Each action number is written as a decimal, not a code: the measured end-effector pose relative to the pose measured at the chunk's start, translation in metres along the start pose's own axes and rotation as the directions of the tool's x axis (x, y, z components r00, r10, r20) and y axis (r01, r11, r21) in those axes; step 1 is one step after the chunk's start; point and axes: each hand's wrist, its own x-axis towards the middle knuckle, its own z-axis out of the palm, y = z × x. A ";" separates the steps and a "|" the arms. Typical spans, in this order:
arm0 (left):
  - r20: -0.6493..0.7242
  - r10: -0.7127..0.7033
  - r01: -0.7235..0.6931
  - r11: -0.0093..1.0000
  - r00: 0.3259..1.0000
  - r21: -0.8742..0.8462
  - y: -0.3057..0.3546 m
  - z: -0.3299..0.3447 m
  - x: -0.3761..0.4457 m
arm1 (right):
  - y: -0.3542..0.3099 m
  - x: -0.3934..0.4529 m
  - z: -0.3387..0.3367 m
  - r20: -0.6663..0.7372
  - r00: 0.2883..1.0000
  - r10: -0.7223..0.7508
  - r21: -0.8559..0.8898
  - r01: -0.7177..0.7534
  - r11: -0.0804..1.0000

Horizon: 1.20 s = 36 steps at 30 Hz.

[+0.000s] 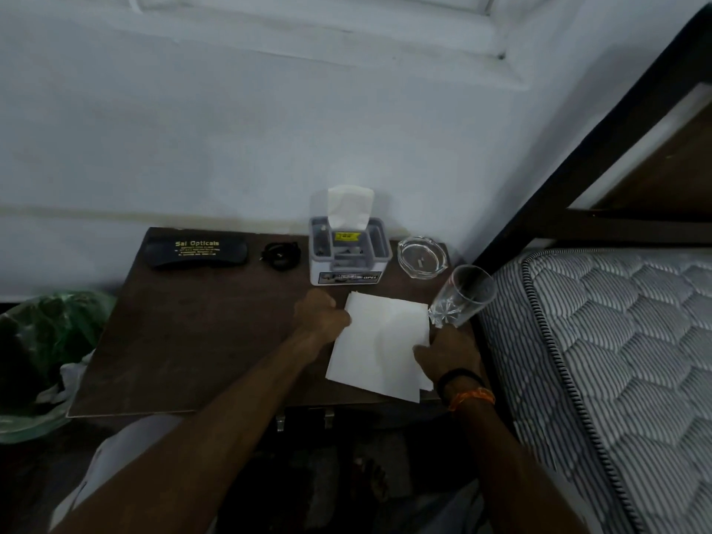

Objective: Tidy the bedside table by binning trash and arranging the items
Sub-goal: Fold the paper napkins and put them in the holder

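A dark wooden worktop [185, 341] is set against a pale wall, beside a mattress [616, 360]. A white tissue [379, 341] is pinched at its edges by the left hand [321, 312] and right hand [447, 354]. The fingertips are hidden.

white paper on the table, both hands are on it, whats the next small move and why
Probably lift the white paper off the table. The left hand pinches its left edge and the right hand rests on its right corner, so it is already secured. The glass stands close by; lift clear of it.
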 end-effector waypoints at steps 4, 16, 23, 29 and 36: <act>-0.006 -0.046 0.046 0.999 0.999 -0.030 0.003 0.009 0.005 | -0.003 0.006 0.004 0.009 1.000 0.013 0.047 -0.014 0.999; -0.018 -0.083 0.085 0.975 0.996 0.206 -0.017 -0.030 0.008 | -0.028 0.005 0.032 0.073 0.987 -0.143 0.045 0.140 0.989; 0.035 -0.071 0.067 0.991 0.997 0.118 -0.026 -0.050 0.012 | -0.040 0.014 0.041 0.079 0.984 -0.161 0.243 0.138 0.960; 0.185 0.095 -0.055 0.976 0.978 -0.210 -0.022 -0.072 0.005 | -0.045 0.021 0.032 0.223 0.956 -0.188 0.681 -0.015 0.732; 0.068 0.341 -0.311 0.910 0.938 -0.273 -0.008 -0.106 -0.008 | -0.079 0.012 0.018 0.130 0.877 -0.462 0.793 0.187 0.580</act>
